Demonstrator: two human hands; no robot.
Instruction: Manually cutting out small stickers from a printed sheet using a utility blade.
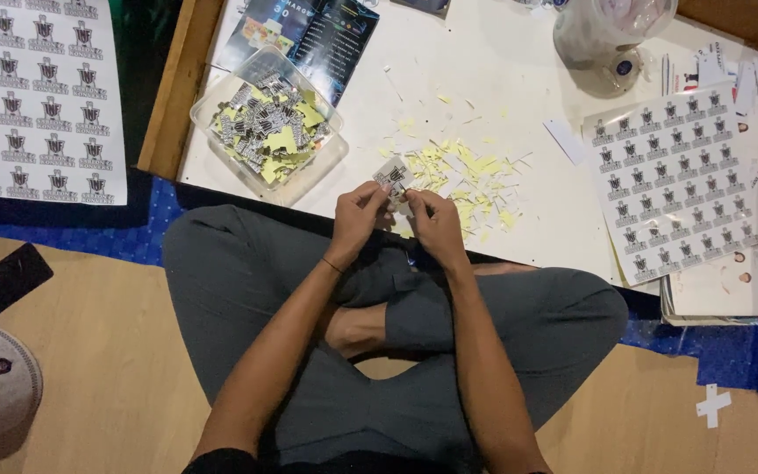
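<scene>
Head view: the person sits cross-legged on the floor at a low white desk (519, 70). The left hand (357, 219) and the right hand (436, 224) are close together, and the fingers of both pinch one small sticker (394, 177) just above the near desk edge. Yellow paper scraps (467, 180) lie just beyond it. A clear tub (331, 162) full of cut stickers sits to the left. A sticker sheet (673, 180) lies well to the right.
</scene>
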